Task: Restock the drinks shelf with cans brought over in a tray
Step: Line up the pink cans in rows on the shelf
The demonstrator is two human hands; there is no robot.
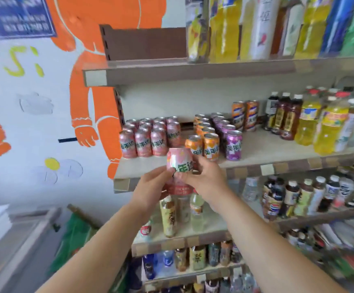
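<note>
1. Painted wall (34,123) fills the side at 9 o'clock. It has a big orange figure (91,66) on it, and a blue sign (17,15) is up at 10 o'clock.
2. At 8 o'clock from the held can is the left hand (150,189). Its fingers are curled round the low part of the can, gripping it.
3. In the middle of the view is the pink can (179,166). It is up in the air, almost straight up, just in front of the drinks shelf (277,157). Both hands hold it.
4. At 4 o'clock from that can is the right hand (207,178). Its thumb and fingers are wrapped round the can's side, holding it tight.
5. On the drinks shelf, rows of pink cans (144,140) stand at 11 o'clock from the held can.
6. Rows of orange cans (208,142) stand at 1 o'clock from it, and purple cans (233,144) stand just beside those.
7. Two taller orange cans (245,115) stand at the back of the shelf.
8. Dark bottles (286,119) and yellow bottles (328,127) stand at 3 o'clock.
9. Tall bottles (260,28) fill the top shelf at 1 o'clock, and many small bottles (298,197) fill the lower shelves at 5 o'clock.
</note>
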